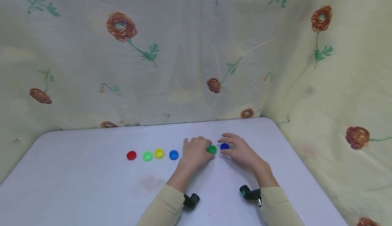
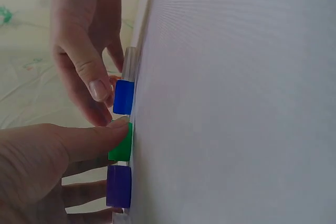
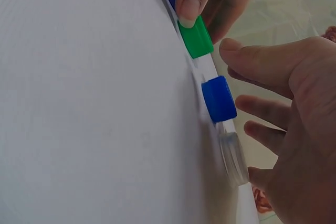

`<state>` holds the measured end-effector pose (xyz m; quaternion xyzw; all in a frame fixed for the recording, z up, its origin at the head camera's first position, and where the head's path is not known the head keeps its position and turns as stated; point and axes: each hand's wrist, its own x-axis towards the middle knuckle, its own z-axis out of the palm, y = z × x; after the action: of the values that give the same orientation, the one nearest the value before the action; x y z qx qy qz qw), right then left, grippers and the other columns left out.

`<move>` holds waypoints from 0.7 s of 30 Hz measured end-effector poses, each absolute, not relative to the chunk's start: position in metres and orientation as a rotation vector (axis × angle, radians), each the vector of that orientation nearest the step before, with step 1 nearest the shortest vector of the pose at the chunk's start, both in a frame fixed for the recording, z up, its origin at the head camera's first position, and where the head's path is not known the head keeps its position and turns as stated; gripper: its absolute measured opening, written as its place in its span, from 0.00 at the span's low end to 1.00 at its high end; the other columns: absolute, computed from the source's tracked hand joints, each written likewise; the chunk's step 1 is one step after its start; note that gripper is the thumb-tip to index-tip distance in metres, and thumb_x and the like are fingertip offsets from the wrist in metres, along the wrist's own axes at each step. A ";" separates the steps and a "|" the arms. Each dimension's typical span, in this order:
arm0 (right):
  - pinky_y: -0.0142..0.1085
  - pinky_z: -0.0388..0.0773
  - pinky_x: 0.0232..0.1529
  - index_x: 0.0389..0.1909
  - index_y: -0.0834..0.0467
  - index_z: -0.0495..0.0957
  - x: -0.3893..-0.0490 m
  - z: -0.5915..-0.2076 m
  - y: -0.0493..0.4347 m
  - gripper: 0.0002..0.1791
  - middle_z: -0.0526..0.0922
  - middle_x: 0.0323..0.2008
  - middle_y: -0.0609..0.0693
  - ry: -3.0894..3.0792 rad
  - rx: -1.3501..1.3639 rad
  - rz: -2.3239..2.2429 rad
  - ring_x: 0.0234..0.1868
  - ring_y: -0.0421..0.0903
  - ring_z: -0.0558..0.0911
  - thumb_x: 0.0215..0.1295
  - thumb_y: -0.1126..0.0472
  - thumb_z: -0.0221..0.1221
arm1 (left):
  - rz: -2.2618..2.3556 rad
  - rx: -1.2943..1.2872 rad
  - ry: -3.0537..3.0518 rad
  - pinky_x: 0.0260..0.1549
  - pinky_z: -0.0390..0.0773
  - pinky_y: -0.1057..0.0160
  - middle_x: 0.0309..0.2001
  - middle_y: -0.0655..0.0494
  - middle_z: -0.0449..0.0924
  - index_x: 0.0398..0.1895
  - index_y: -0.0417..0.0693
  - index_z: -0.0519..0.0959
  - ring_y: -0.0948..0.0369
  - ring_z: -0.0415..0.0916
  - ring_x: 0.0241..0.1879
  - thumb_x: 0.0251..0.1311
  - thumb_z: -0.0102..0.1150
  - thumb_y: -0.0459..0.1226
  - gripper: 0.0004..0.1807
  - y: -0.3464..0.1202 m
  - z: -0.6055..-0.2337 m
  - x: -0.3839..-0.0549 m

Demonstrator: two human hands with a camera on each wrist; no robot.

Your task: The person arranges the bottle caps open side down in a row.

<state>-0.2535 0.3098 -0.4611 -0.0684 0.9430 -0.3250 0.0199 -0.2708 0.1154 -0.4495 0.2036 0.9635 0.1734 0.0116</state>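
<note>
My left hand (image 1: 196, 151) pinches a green bottle cap (image 1: 211, 149) on the white table, the thumb pressed on its near side. Just right of it sits a dark blue cap (image 1: 225, 146). My right hand (image 1: 242, 152) hovers around that blue cap with thumb and fingers spread, apart from it in the right wrist view. A purple cap (image 2: 118, 186) stands beside the green one near the left fingers; in the head view the left hand hides it. Beyond the blue cap, a clear cap (image 3: 233, 158) is close to the right hand's fingers.
Left of the hands lie a red cap (image 1: 131, 155), a light green cap (image 1: 147, 156), a yellow cap (image 1: 159, 153) and a lighter blue cap (image 1: 173, 155). A flowered curtain (image 1: 183, 66) hangs behind and to the right of the white table (image 1: 76, 185).
</note>
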 end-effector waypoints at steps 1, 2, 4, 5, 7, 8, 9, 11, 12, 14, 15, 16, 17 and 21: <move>0.63 0.54 0.73 0.62 0.51 0.78 -0.255 -0.461 0.308 0.23 0.66 0.73 0.56 2.930 -0.228 -0.992 0.77 0.62 0.58 0.66 0.55 0.63 | 0.547 0.635 3.003 0.67 0.60 0.32 0.59 0.54 0.82 0.59 0.58 0.81 0.50 0.77 0.59 0.55 0.70 0.53 0.27 0.115 -0.449 -0.271; 0.63 0.54 0.73 0.61 0.52 0.78 -0.256 -0.462 0.307 0.23 0.67 0.73 0.57 2.935 -0.245 -0.982 0.76 0.62 0.58 0.66 0.56 0.63 | 0.552 0.639 3.004 0.67 0.60 0.32 0.58 0.54 0.82 0.58 0.57 0.81 0.50 0.77 0.59 0.55 0.70 0.52 0.27 0.114 -0.450 -0.271; 0.62 0.55 0.73 0.60 0.53 0.79 -0.258 -0.462 0.304 0.22 0.68 0.72 0.58 2.939 -0.269 -0.981 0.76 0.62 0.59 0.65 0.57 0.63 | 0.567 0.649 3.004 0.67 0.60 0.32 0.58 0.54 0.82 0.57 0.57 0.82 0.50 0.77 0.59 0.56 0.70 0.51 0.26 0.112 -0.451 -0.272; 0.62 0.55 0.73 0.60 0.54 0.79 -0.258 -0.463 0.303 0.22 0.68 0.71 0.59 2.940 -0.281 -0.981 0.76 0.63 0.60 0.65 0.58 0.63 | 0.569 0.657 3.005 0.66 0.60 0.33 0.57 0.54 0.83 0.57 0.57 0.82 0.50 0.78 0.58 0.56 0.70 0.51 0.25 0.111 -0.451 -0.272; 0.63 0.56 0.73 0.58 0.55 0.80 -0.259 -0.463 0.300 0.21 0.69 0.70 0.60 2.938 -0.299 -0.993 0.75 0.64 0.60 0.64 0.59 0.63 | 0.573 0.672 3.010 0.65 0.62 0.34 0.55 0.55 0.83 0.55 0.57 0.83 0.51 0.78 0.56 0.56 0.69 0.51 0.23 0.110 -0.452 -0.272; 0.62 0.56 0.73 0.57 0.56 0.81 -0.259 -0.464 0.299 0.20 0.70 0.70 0.60 2.933 -0.297 -1.003 0.75 0.64 0.60 0.63 0.60 0.64 | 0.575 0.680 3.013 0.64 0.63 0.34 0.54 0.55 0.84 0.54 0.57 0.84 0.51 0.79 0.55 0.56 0.69 0.51 0.22 0.109 -0.453 -0.272; 0.62 0.55 0.73 0.56 0.56 0.81 -0.259 -0.464 0.298 0.19 0.70 0.70 0.60 2.926 -0.297 -1.011 0.75 0.64 0.60 0.63 0.60 0.64 | 0.578 0.685 3.015 0.64 0.64 0.35 0.53 0.55 0.84 0.54 0.57 0.84 0.51 0.79 0.54 0.56 0.69 0.50 0.22 0.109 -0.453 -0.272; 0.62 0.55 0.73 0.55 0.56 0.82 -0.260 -0.466 0.296 0.18 0.71 0.70 0.60 2.914 -0.299 -1.017 0.76 0.64 0.60 0.63 0.61 0.64 | 0.573 0.689 3.019 0.63 0.65 0.35 0.52 0.55 0.85 0.52 0.57 0.85 0.51 0.79 0.53 0.57 0.69 0.50 0.20 0.108 -0.453 -0.271; 0.62 0.54 0.73 0.54 0.56 0.82 -0.260 -0.467 0.295 0.18 0.71 0.69 0.60 2.912 -0.301 -1.012 0.76 0.64 0.59 0.63 0.61 0.64 | 0.573 0.692 3.020 0.63 0.65 0.35 0.52 0.55 0.85 0.52 0.58 0.85 0.51 0.79 0.53 0.57 0.69 0.50 0.19 0.107 -0.453 -0.270; 0.63 0.54 0.73 0.52 0.55 0.83 -0.261 -0.468 0.294 0.17 0.71 0.69 0.60 2.914 -0.309 -1.002 0.76 0.64 0.59 0.62 0.61 0.65 | 0.581 0.705 3.023 0.63 0.65 0.34 0.51 0.55 0.85 0.50 0.58 0.86 0.51 0.80 0.52 0.57 0.69 0.49 0.18 0.107 -0.453 -0.270; 0.62 0.54 0.73 0.51 0.55 0.84 -0.261 -0.468 0.293 0.16 0.71 0.69 0.60 2.915 -0.307 -0.998 0.76 0.64 0.59 0.62 0.61 0.65 | 0.580 0.713 3.026 0.63 0.65 0.34 0.51 0.55 0.85 0.50 0.58 0.86 0.51 0.80 0.53 0.57 0.69 0.48 0.17 0.107 -0.453 -0.270; 0.62 0.54 0.73 0.51 0.55 0.84 -0.261 -0.468 0.292 0.16 0.71 0.69 0.60 2.919 -0.303 -0.992 0.76 0.64 0.59 0.61 0.61 0.65 | 0.578 0.719 3.029 0.63 0.65 0.35 0.51 0.56 0.85 0.50 0.58 0.86 0.51 0.80 0.53 0.58 0.69 0.48 0.17 0.107 -0.452 -0.270; 0.62 0.55 0.73 0.50 0.55 0.84 -0.261 -0.468 0.292 0.15 0.72 0.69 0.59 2.927 -0.299 -0.984 0.76 0.64 0.59 0.61 0.60 0.66 | 0.578 0.727 3.034 0.63 0.65 0.35 0.51 0.56 0.86 0.49 0.58 0.86 0.51 0.80 0.53 0.58 0.69 0.48 0.16 0.107 -0.452 -0.270; 0.62 0.55 0.74 0.48 0.56 0.85 -0.261 -0.467 0.289 0.15 0.73 0.68 0.59 2.953 -0.318 -0.968 0.76 0.64 0.60 0.61 0.60 0.66 | 0.573 0.736 3.054 0.60 0.67 0.38 0.50 0.57 0.86 0.48 0.59 0.87 0.52 0.80 0.51 0.58 0.68 0.48 0.15 0.106 -0.452 -0.271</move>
<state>-0.2615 0.2887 -0.4671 -0.1019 0.9453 -0.3098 0.0088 -0.2712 0.1065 -0.4518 0.2305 0.9560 0.1795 -0.0258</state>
